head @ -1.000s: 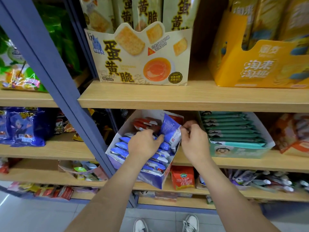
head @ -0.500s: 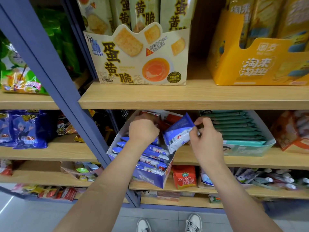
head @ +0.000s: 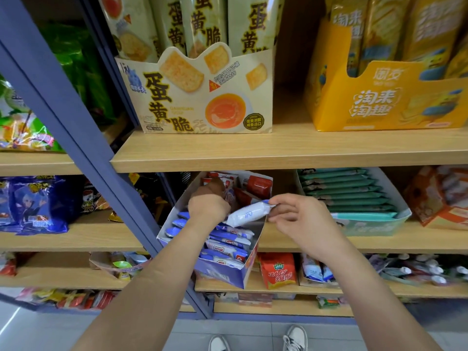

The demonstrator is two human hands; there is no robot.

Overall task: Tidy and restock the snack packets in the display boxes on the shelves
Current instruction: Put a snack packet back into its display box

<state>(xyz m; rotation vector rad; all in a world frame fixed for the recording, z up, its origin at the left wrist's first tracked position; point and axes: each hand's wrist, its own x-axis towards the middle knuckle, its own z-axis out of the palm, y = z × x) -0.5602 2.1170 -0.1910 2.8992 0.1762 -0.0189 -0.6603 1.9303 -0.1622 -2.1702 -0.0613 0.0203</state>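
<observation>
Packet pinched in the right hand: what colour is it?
The packet is mostly white with blue trim and print, held by the right hand; the head view shows it best.

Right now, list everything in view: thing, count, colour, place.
blue display box: one, blue, middle shelf, centre
blue-and-white packets: several, front of the blue display box
red packets: a few, red, back of that box
held packet: one, white and blue, above the box
cream display box: one, cream, upper shelf
yellow display box: one, yellow, upper shelf, right
teal packets: a stack, teal, boxed, right of the blue display box
dark blue bags: a few, dark blue, middle shelf, far left
orange packet: one, orange, lower shelf
shoes: two, white, floor
left hand: one, inside the blue display box
right hand: one, pinches the held packet
</observation>
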